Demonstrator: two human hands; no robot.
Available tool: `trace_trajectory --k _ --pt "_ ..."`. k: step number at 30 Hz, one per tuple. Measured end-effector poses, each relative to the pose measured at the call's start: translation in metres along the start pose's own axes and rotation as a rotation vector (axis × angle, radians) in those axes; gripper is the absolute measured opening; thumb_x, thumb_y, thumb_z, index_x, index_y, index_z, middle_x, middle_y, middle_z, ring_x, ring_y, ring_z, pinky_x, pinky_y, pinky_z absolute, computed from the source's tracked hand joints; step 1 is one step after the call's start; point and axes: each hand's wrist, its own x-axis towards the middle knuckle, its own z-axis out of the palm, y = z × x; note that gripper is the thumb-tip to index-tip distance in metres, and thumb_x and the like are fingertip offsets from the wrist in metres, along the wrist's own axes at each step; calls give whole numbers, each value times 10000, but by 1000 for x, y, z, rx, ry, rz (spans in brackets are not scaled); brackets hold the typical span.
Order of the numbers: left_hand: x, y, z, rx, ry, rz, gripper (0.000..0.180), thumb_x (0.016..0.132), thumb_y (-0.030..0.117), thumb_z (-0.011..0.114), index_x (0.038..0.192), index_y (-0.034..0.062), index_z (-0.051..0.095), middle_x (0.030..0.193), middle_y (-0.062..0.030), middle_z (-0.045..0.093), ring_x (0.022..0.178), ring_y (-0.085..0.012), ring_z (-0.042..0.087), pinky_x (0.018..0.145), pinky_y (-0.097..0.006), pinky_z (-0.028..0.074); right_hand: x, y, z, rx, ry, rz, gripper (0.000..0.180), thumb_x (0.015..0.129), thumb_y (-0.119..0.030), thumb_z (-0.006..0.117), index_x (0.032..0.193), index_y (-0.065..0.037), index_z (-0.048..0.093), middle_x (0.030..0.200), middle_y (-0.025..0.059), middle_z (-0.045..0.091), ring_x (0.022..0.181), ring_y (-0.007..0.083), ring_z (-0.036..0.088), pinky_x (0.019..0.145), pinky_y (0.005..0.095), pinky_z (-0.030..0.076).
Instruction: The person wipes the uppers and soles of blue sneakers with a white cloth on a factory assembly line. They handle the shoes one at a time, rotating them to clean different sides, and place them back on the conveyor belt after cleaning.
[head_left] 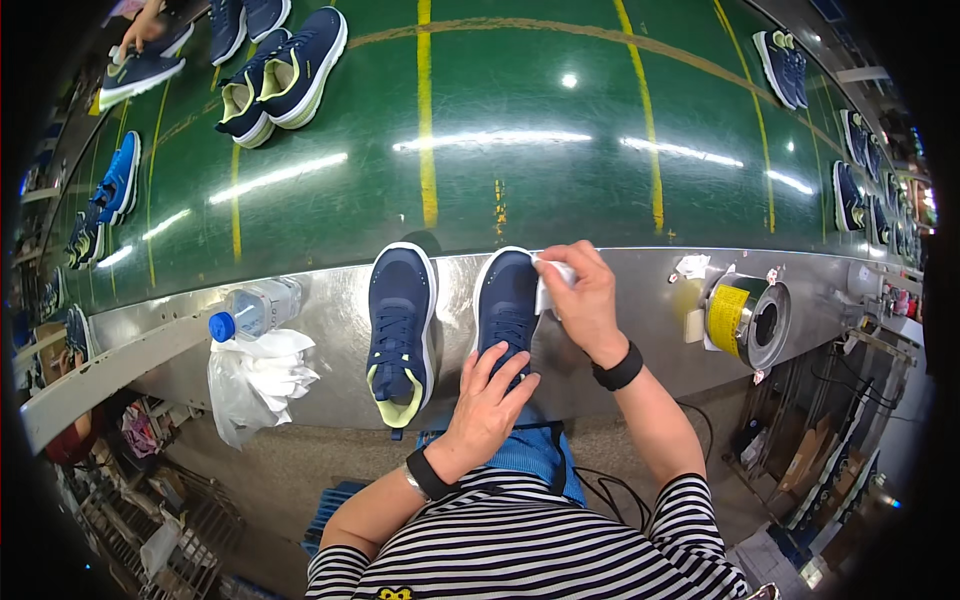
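Note:
A navy sneaker [507, 290] with a white sole lies toe-away on the metal ledge [620, 300] in front of me. My left hand [490, 400] holds it near the ankle opening, fingers spread over the laces and collar; that hand hides the heel. At the right side of the toe, my right hand [583, 300] pinches a white cloth [548, 285] against the sole edge. Whether the cloth is fabric or paper is unclear. To the left stands the matching sneaker [400, 320], untouched, its lime-green lining showing.
Beyond the ledge runs a green conveyor belt [520, 90] carrying several shoes, including a navy pair [285, 85]. A bottle [262, 308] and white plastic bag [262, 375] sit left; a metal can [750, 320] sits right. Another person's hand [140, 30] touches a shoe far left.

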Motion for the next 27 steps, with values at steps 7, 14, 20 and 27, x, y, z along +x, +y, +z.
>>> trace_trajectory --k 7,14,20,27 --pt "0 0 -1 -1 -5 -2 314 694 39 668 1001 92 628 1189 -90 504 1179 -331 394 952 -524 325 -3 7 3 -229 -25 -240 87 741 -82 663 825 -91 643 778 31 534 781 200 539 805 362 344" --pt "-1 -1 -1 -10 -1 -2 317 696 39 667 1006 92 628 1192 -92 502 1184 -334 388 948 -538 324 1 6 8 -365 6 -341 98 711 -61 664 800 -87 631 757 34 508 792 218 533 804 385 341" --pt "-1 -1 -2 -20 -9 -3 315 699 39 663 1008 91 628 1191 -91 503 1184 -337 386 949 -541 320 3 2 13 -345 -21 -358 93 708 -56 661 785 -82 615 769 38 511 806 224 535 806 386 340" --pt "0 -1 -2 -11 -6 -3 321 688 36 669 1002 91 630 1190 -92 504 1184 -333 387 957 -527 319 -4 2 10 -339 -49 -356 92 706 -53 661 776 -80 609 751 39 512 804 221 539 812 378 340"
